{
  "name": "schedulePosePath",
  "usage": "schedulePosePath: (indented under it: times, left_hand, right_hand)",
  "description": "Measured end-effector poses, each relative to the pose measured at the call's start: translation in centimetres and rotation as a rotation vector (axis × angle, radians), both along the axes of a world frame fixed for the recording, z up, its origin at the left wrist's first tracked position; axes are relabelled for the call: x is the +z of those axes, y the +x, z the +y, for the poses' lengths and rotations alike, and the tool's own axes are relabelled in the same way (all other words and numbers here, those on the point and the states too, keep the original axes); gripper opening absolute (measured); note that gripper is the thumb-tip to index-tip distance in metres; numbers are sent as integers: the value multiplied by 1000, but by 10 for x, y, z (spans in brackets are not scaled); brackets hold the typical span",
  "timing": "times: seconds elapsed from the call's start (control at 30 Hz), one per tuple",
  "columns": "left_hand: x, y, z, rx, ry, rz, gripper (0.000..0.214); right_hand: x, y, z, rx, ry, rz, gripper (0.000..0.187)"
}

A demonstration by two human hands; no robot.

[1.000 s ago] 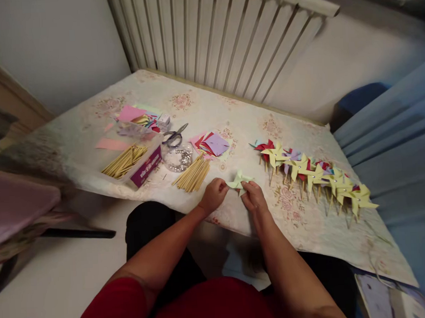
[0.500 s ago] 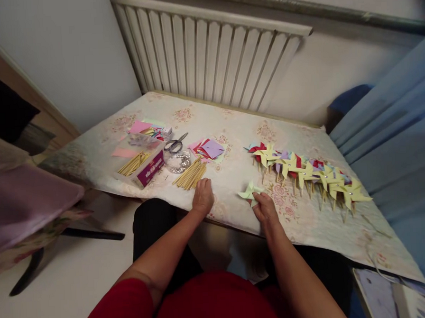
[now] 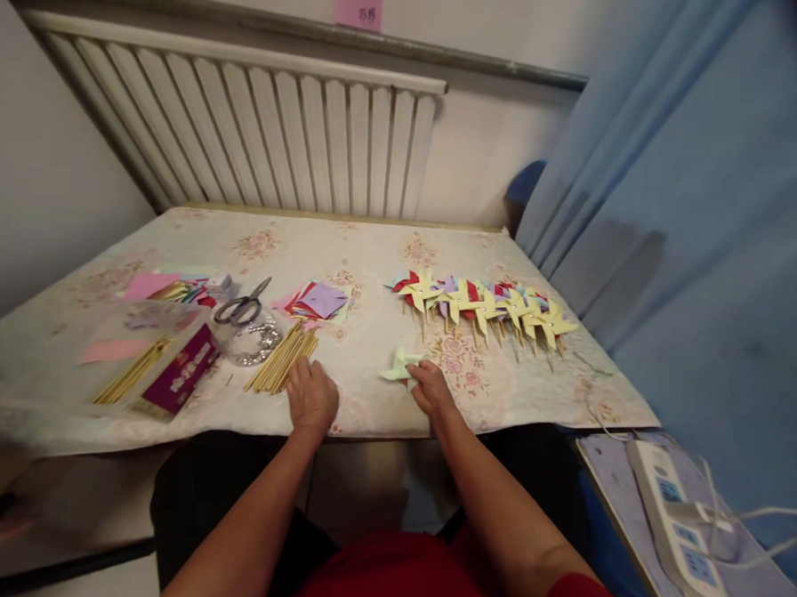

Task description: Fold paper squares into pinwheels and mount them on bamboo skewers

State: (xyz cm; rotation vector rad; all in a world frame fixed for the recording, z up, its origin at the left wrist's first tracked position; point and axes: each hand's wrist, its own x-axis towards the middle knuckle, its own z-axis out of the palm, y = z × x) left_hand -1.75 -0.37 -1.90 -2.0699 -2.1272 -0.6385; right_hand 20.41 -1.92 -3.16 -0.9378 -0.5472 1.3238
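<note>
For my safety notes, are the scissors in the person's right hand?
No, the right hand holds a pale green pinwheel, while the scissors lie beyond the loose sticks.

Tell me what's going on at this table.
A person sits at a table with a pale flower-patterned cloth. The right hand holds a pale green paper pinwheel. The left hand is at a loose pile of thin tan sticks; whether it grips one is hidden. Stick-mounted paper pinwheels, yellow ones in front, lie in a row to the right. Stacked coloured paper squares and dark-handled metal scissors lie beyond the sticks.
</note>
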Motion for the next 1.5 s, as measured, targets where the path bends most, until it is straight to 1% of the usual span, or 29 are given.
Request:
schedulePosePath:
  times: [0.13,0.4,0.63,0.87,1.0,1.27,1.5]
  left_hand:
    - [2,2,0,12,20,56,26]
    - [1,2,0,23,33,97,25]
    - [0,2,1,24,4,86,26]
    - [3,2,-2,25,-34,85,23]
    - [4,2,-4,34,-38,85,22]
    - [4,1,-5,8,-66,56,22]
    - [4,-1,-6,-16,-55,53,22]
  right_hand:
    - [0,0,3,8,-12,19,33]
    - [-3,1,7,22,-10,53,29]
    - [-2,1,5,17,-21,7,30]
    - [1,0,1,13,-10,20,35]
    - [0,0,0,17,-7,31,33]
    - [-2,1,0,4,-13,36,31]
    - [-5,2,-1,20,-5,26,28]
